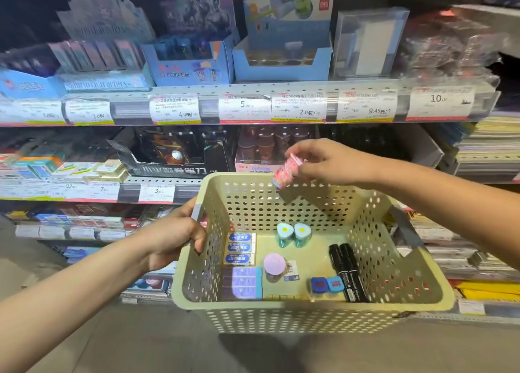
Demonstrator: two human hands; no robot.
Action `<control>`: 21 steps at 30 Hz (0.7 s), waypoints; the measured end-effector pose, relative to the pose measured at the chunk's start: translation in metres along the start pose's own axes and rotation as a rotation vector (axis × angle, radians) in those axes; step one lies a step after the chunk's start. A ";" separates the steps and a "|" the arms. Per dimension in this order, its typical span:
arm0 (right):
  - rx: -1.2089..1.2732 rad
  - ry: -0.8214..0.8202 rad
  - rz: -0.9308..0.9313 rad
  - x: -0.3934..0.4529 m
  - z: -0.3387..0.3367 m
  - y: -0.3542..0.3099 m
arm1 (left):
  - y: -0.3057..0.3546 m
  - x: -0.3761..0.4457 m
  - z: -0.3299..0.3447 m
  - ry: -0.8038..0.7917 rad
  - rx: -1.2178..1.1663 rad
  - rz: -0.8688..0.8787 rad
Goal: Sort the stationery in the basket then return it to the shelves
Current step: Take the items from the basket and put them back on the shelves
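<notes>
**Me:** Pinched in my right grip (320,161) is the pink sharpener (287,172), a small tilted cylinder with its cap end toward my fingertips. It hangs in the air over the far rim of the basket (309,310), just in front of the middle shelf (180,184).

**Helper:** And your other hand?

**Me:** My left grip (174,237) is curled round the grey handle (197,210) on the basket's left wall and carries the whole thing.

**Helper:** Where does the pink one belong?

**Me:** My guess is the pink display box (267,153) straight behind it, where rows of similar round-topped pieces stand. The print is too blurred to confirm.

**Helper:** How would you do it well?

**Me:** Turn it upright first, then carry it over the box's front lip and lower it into a free slot before letting go. A tilted drop could knock its neighbours over. I'd also hold the basket level, so the sorted groups don't slide together.

**Helper:** What's left inside?

**Me:** Three white erasers (240,247) in a column, purple erasers (243,284) below them, a purple-capped sharpener (274,267), two teal pieces (294,234), two blue ones (327,285) and two black markers (347,274) lying side by side. So most of the returning is, I'd say, not yet done.
</notes>
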State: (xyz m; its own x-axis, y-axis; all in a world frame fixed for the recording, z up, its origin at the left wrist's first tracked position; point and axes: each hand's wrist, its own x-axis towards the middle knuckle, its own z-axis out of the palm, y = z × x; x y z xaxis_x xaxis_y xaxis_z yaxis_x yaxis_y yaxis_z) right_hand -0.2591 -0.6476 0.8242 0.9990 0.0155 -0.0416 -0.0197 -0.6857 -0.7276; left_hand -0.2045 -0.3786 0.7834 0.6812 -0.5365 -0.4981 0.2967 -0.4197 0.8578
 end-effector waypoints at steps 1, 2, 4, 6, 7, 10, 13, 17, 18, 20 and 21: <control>0.030 0.043 0.009 0.006 0.002 0.003 | -0.001 0.000 0.000 0.003 -0.006 0.002; 0.054 0.079 0.019 0.012 0.003 0.006 | -0.001 0.000 0.000 0.002 -0.010 0.004; 0.058 0.143 0.036 0.025 0.004 0.013 | -0.002 0.000 -0.001 -0.002 -0.016 0.005; -0.036 0.193 0.042 0.037 0.002 0.016 | -0.004 0.001 -0.002 -0.003 -0.023 0.004; -0.084 0.202 0.041 0.043 0.001 0.016 | -0.005 0.002 -0.002 -0.003 -0.021 0.002; -0.241 0.195 0.038 0.058 0.000 0.017 | -0.007 0.004 -0.004 0.000 -0.022 -0.007; -0.412 0.224 0.069 0.070 0.004 0.023 | -0.009 0.006 -0.006 0.010 -0.027 -0.009; -0.488 0.197 0.143 0.077 0.009 0.028 | -0.013 0.009 -0.010 0.005 -0.020 -0.009; -0.494 0.196 0.152 0.078 0.010 0.029 | -0.013 0.009 -0.011 0.003 -0.017 -0.009; -0.493 0.209 0.160 0.081 0.009 0.030 | -0.013 0.009 -0.012 0.003 -0.015 -0.008; -0.495 0.215 0.165 0.082 0.009 0.031 | -0.013 0.009 -0.012 0.005 -0.016 -0.009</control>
State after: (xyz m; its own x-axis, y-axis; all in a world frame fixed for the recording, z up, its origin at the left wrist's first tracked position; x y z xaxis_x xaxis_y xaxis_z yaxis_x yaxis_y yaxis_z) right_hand -0.1779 -0.6607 0.7925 0.9709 -0.2342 0.0504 -0.2074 -0.9269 -0.3127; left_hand -0.1938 -0.3690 0.7689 0.6816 -0.5292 -0.5053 0.3139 -0.4123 0.8553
